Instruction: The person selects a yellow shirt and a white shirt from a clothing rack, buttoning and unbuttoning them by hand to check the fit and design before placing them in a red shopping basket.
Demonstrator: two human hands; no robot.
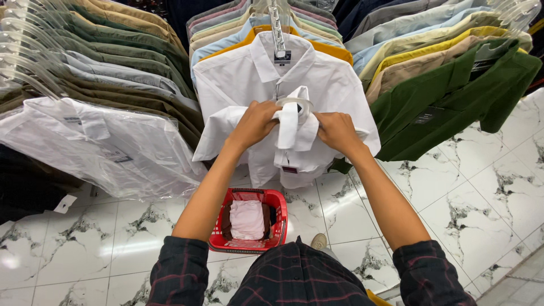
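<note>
White cotton shirt (294, 127), bunched btwn left hand (255, 123) & right hand (338, 131), both gripping it; clear plastic hanger (276, 28) could slip off if tugged.

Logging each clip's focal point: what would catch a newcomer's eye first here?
At centre, the left hand and right hand grip a folded white shirt in front of a hanging white shirt. Below, on the marble floor, a red basket holds folded clothes. A dark green shirt stands out on the right.
</note>
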